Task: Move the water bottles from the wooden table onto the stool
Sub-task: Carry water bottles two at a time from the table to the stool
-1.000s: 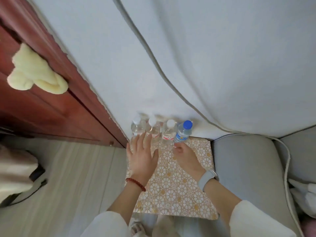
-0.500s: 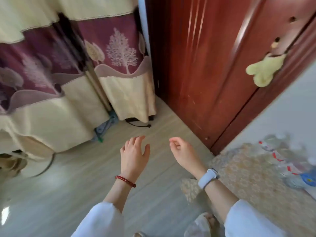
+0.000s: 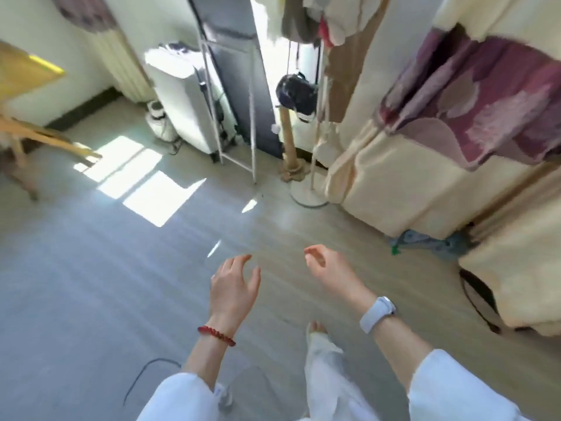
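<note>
No water bottle and no stool are in view now. My left hand point(image 3: 233, 287), with a red bead bracelet at the wrist, hangs over the floor with fingers spread and holds nothing. My right hand point(image 3: 331, 271), with a pale watch on the wrist, is beside it with loosely curled fingers and nothing in it. At the far left edge I see wooden legs and a yellowish top of a piece of furniture point(image 3: 27, 132); I cannot tell whether it is the wooden table.
Grey-beige floor point(image 3: 121, 284) lies ahead with sun patches. A white appliance point(image 3: 185, 107), a metal rack point(image 3: 236, 117) and a floor stand point(image 3: 309, 192) stand at the back. Cream and maroon draped fabric point(image 3: 440, 153) fills the right. A dark cable point(image 3: 145, 372) lies on the floor.
The view has swung left, away from the patterned stool with several bottles, past the red door, to the open room. Both hands came off the stool and are empty in the air.
</note>
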`<control>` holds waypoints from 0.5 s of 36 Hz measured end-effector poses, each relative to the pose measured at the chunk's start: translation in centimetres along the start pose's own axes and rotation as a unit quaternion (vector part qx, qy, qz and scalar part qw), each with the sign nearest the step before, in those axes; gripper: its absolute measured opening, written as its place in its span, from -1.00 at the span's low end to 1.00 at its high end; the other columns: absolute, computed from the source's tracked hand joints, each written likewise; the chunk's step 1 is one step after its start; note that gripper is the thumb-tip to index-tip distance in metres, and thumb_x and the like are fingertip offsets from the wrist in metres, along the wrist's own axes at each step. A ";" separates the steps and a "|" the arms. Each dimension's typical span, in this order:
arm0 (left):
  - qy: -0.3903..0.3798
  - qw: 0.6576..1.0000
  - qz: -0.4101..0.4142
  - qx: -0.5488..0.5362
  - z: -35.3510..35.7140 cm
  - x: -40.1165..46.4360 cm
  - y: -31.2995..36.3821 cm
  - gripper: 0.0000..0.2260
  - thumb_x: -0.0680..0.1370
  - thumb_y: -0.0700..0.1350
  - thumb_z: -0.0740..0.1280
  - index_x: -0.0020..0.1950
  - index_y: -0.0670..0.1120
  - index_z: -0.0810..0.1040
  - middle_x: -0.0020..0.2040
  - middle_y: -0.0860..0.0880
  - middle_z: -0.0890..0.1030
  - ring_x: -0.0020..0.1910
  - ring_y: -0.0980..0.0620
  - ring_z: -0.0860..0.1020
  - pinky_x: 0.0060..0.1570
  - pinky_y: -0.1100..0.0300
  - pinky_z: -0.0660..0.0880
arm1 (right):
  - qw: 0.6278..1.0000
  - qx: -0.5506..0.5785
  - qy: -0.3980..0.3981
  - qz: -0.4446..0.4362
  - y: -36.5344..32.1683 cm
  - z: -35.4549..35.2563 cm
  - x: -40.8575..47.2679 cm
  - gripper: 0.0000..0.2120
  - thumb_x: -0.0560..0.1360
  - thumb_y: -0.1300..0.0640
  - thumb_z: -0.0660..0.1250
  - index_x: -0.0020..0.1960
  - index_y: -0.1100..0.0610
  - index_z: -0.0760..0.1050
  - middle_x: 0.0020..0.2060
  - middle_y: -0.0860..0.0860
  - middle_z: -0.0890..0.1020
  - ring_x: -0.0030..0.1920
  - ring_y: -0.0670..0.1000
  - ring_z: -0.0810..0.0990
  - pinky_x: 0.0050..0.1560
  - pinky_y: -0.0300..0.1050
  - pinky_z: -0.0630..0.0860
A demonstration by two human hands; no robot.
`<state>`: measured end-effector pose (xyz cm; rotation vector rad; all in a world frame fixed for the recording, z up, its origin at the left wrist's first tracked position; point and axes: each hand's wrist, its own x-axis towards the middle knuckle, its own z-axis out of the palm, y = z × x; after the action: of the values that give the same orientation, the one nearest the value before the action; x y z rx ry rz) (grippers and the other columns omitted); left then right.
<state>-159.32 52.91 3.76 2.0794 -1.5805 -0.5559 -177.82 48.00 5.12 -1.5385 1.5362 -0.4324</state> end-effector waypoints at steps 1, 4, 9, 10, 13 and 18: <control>0.012 1.000 -0.021 -0.001 -1.0 1.0 -1.5 -0.71 0.51 -0.11 0.33 0.20 -0.16 0.51 0.15 -0.14 0.57 0.20 -0.13 0.49 0.18 -0.06 0.40 | 0.999 -0.013 -0.023 -0.017 -1.5 1.3 2.0 -0.78 0.55 0.18 0.20 0.15 0.21 0.49 0.09 0.16 0.61 0.07 0.11 0.57 0.06 -0.14 0.42; 0.047 0.996 -0.079 -0.001 -4.0 4.8 -5.4 -0.71 0.52 -0.09 0.30 0.22 -0.14 0.49 0.20 -0.10 0.55 0.22 -0.10 0.47 0.20 -0.06 0.38 | 0.993 -0.050 -0.079 -0.065 -6.1 5.0 8.0 -0.76 0.55 0.14 0.19 0.16 0.18 0.49 0.08 0.15 0.61 0.07 0.12 0.57 0.10 -0.11 0.44; 0.104 0.986 -0.130 0.014 -9.6 14.3 -10.5 -0.70 0.54 -0.08 0.27 0.24 -0.14 0.47 0.22 -0.10 0.53 0.24 -0.10 0.44 0.22 -0.03 0.37 | 0.974 -0.088 -0.141 -0.157 -14.8 9.9 18.5 -0.75 0.55 0.12 0.19 0.17 0.16 0.49 0.06 0.10 0.62 0.03 0.08 0.59 -0.02 -0.22 0.39; 0.115 0.984 -0.138 0.016 -10.9 16.3 -11.2 -0.70 0.54 -0.07 0.26 0.25 -0.13 0.47 0.22 -0.10 0.53 0.24 -0.09 0.44 0.22 -0.03 0.37 | 0.969 -0.091 -0.150 -0.172 -16.7 10.8 20.5 -0.75 0.55 0.11 0.18 0.17 0.14 0.48 0.06 0.09 0.61 0.00 0.05 0.58 -0.03 -0.22 0.39; 0.151 0.975 -0.160 0.011 -14.7 22.0 -13.3 -0.70 0.56 -0.04 0.23 0.26 -0.09 0.46 0.23 -0.06 0.52 0.25 -0.04 0.42 0.24 0.02 0.31 | 0.954 -0.115 -0.173 -0.216 -22.4 13.5 26.0 -0.72 0.55 0.05 0.14 0.20 0.08 0.46 0.09 0.01 0.60 -0.07 -0.06 0.53 -0.08 -0.23 0.35; 0.196 0.958 -0.205 0.026 -20.9 28.2 -17.9 -0.70 0.56 -0.03 0.21 0.26 -0.08 0.45 0.23 -0.04 0.52 0.24 -0.02 0.43 0.25 0.03 0.29 | 0.917 -0.158 -0.219 -0.293 -32.1 19.0 33.0 -0.71 0.55 0.06 0.12 0.21 0.10 0.45 0.12 0.03 0.59 0.05 0.02 0.57 -0.02 -0.20 0.39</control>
<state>-126.17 32.25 9.09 2.3903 -0.9550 -0.2114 -137.86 18.46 8.48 -2.1800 0.8034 -0.1429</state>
